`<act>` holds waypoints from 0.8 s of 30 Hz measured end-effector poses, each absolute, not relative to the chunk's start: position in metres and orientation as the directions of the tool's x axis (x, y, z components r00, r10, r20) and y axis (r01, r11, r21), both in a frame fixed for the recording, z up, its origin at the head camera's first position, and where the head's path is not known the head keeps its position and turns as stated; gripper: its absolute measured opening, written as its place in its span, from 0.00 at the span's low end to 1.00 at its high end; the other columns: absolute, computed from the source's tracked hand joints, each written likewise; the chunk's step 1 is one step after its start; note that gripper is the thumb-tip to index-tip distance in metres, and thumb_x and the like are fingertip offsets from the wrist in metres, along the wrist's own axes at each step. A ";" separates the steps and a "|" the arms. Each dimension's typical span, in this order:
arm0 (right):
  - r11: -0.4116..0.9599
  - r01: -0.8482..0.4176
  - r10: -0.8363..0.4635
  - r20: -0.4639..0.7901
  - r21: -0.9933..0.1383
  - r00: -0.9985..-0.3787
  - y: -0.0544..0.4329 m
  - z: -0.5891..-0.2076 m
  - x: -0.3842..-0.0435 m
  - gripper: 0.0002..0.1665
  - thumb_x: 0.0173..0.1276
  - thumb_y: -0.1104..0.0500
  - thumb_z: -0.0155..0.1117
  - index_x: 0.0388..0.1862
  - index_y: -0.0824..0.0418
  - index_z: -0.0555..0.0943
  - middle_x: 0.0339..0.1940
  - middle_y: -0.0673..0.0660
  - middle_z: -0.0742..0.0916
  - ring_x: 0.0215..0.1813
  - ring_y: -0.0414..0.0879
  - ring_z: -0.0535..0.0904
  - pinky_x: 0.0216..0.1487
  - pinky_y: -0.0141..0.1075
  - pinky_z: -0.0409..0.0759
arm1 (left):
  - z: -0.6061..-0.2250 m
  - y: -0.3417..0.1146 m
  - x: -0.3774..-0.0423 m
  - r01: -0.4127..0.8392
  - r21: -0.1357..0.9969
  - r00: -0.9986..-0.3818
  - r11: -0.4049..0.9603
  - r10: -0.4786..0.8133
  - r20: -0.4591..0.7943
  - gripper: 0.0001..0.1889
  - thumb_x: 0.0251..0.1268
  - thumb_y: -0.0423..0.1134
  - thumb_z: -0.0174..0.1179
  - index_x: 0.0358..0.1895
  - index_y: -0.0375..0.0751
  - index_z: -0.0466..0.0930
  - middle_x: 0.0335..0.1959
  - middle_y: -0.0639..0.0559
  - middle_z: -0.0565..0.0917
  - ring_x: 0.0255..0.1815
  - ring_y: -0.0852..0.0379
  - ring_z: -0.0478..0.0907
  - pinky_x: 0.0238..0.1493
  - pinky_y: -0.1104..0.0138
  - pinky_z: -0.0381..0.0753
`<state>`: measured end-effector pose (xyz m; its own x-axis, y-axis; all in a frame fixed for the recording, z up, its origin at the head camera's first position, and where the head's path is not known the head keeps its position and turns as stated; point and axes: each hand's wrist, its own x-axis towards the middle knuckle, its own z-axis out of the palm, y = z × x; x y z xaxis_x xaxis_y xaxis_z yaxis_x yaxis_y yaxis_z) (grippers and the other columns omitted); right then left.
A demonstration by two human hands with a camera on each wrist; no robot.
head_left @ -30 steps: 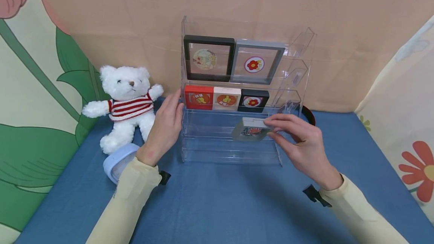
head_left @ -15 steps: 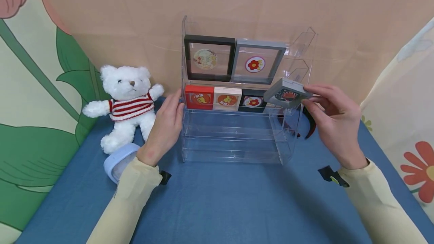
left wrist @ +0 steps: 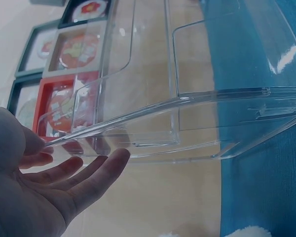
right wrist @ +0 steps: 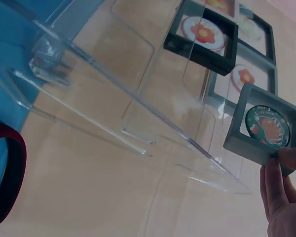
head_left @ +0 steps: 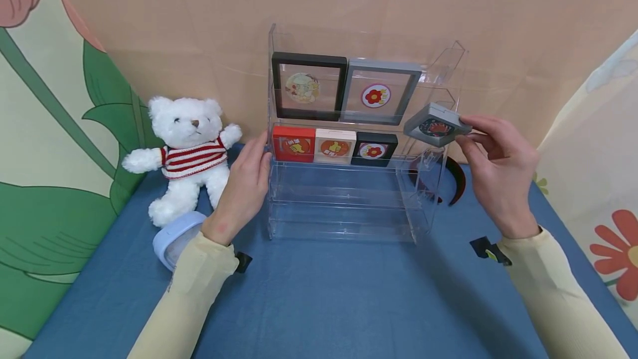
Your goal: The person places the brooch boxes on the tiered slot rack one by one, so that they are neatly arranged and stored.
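Observation:
My right hand (head_left: 503, 168) pinches a small grey display frame (head_left: 433, 124) by its right edge, tilted in front of the clear stand's right side. Inside that frame is a round dark-green badge with an orange figure (right wrist: 269, 126). At the left side of the clear acrylic tiered stand (head_left: 344, 231), my left hand (head_left: 239, 187) rests its extended fingers against the panel. On the upper tiers are a large black frame (head_left: 309, 113) and a large grey frame (head_left: 384, 64). Below them stand small red (head_left: 294, 157), white (head_left: 335, 158) and black (head_left: 375, 162) frames.
A white teddy bear (head_left: 185, 126) in a striped sweater sits left of the stand. Close to my left forearm lies a light-blue rounded object (head_left: 171, 237). Behind the stand's right side is a dark red curved band (head_left: 456, 179) on the blue cloth (head_left: 339, 303).
My right hand has lifted the small grey frame up and to the right, away from the lower tiers, past the small black frame. My left hand stays against the stand.

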<state>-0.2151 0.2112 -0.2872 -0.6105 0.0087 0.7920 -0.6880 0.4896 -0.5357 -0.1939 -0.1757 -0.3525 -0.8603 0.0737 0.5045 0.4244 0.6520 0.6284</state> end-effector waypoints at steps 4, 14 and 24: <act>0.496 -0.684 0.011 0.791 -0.536 -0.612 0.213 -0.289 -0.219 0.23 0.64 0.80 0.65 0.56 0.67 0.85 0.54 0.60 0.86 0.50 0.41 0.84 0.55 0.29 0.80 | -0.354 -0.176 -0.194 0.428 0.627 -0.858 0.651 0.075 0.509 0.29 0.79 0.32 0.50 0.79 0.35 0.56 0.69 0.37 0.69 0.70 0.42 0.68 0.67 0.46 0.71; 0.504 -0.695 -0.043 0.789 -0.513 -0.613 0.213 -0.293 -0.224 0.25 0.62 0.82 0.64 0.56 0.68 0.85 0.55 0.61 0.85 0.50 0.42 0.82 0.55 0.29 0.80 | -0.354 -0.176 -0.194 0.437 0.624 -0.853 0.648 0.078 0.516 0.29 0.80 0.32 0.50 0.79 0.35 0.56 0.69 0.37 0.70 0.69 0.42 0.68 0.67 0.46 0.71; 0.537 -0.672 -0.085 0.760 -0.510 -0.644 0.215 -0.293 -0.228 0.25 0.64 0.81 0.63 0.57 0.66 0.84 0.56 0.59 0.85 0.52 0.41 0.82 0.57 0.29 0.79 | -0.354 -0.177 -0.194 0.441 0.620 -0.852 0.649 0.085 0.517 0.29 0.79 0.32 0.50 0.79 0.36 0.56 0.68 0.37 0.70 0.68 0.43 0.68 0.66 0.46 0.72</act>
<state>-0.2283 0.2150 -0.2935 -0.6445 -0.0851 0.7599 -0.6721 0.5369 -0.5099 -0.1941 -0.1766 -0.3536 -0.8517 0.0847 0.5171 0.4408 0.6493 0.6197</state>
